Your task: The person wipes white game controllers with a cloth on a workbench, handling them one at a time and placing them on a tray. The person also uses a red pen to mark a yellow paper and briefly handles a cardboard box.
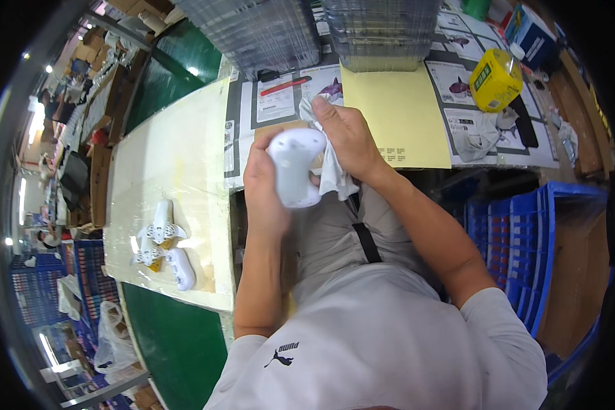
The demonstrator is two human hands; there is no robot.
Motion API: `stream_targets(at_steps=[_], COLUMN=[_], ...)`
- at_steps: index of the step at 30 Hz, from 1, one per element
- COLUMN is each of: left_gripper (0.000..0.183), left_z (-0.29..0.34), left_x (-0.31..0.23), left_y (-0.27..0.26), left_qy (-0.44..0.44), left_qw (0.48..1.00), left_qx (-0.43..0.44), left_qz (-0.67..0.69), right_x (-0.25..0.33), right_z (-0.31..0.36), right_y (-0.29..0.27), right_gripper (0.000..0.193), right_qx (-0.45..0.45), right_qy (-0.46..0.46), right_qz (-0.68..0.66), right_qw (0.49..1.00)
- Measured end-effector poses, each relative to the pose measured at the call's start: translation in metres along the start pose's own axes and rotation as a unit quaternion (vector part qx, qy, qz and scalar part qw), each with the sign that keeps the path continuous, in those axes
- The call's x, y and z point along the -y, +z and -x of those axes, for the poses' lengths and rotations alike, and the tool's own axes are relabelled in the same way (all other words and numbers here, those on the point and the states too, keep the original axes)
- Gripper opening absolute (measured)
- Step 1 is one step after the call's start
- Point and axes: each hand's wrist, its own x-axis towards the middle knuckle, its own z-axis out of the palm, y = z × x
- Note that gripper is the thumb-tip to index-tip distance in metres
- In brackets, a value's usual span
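Note:
My left hand (pixel 262 179) is wrapped round a white, two-lobed controller (pixel 294 174), slightly blurred, held above my lap at the table's front edge. In my right hand (pixel 352 140) a crumpled white cloth (pixel 331 174) is gripped, hanging down beside the controller's right side. The right thumb points up, and the cloth hides most of that hand's other fingers. On the pale tabletop to the left lie white toy-like pieces with patterned tops (pixel 161 229) and yellow parts beneath. Next to them rests another white controller (pixel 180 268).
Stacked clear plastic trays (pixel 379 34) stand at the back. A yellow sheet (pixel 396 113) and printed sheets (pixel 273 102) cover the table, with a red-handled tool (pixel 285 86) on them. At right are a yellow bottle (pixel 497 80), another cloth (pixel 477 139) and a blue crate (pixel 509 239).

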Motion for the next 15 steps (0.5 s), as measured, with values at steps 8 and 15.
stream_targets(at_steps=[8, 15], left_gripper=[0.06, 0.049], left_z=[-0.011, -0.005], left_x=[0.0, 0.012], left_y=[0.057, 0.077], left_qy=[-0.146, -0.049], left_qw=[0.987, 0.993], left_qx=[-0.028, 0.005], left_qz=[0.06, -0.111], right_x=[0.004, 0.012], right_z=[0.027, 0.028], right_y=[-0.036, -0.055], right_gripper=[0.041, 0.053], right_qx=[0.029, -0.032], right_qy=[-0.172, -0.004], right_qz=[0.161, -0.117], right_qw=[0.972, 0.993])
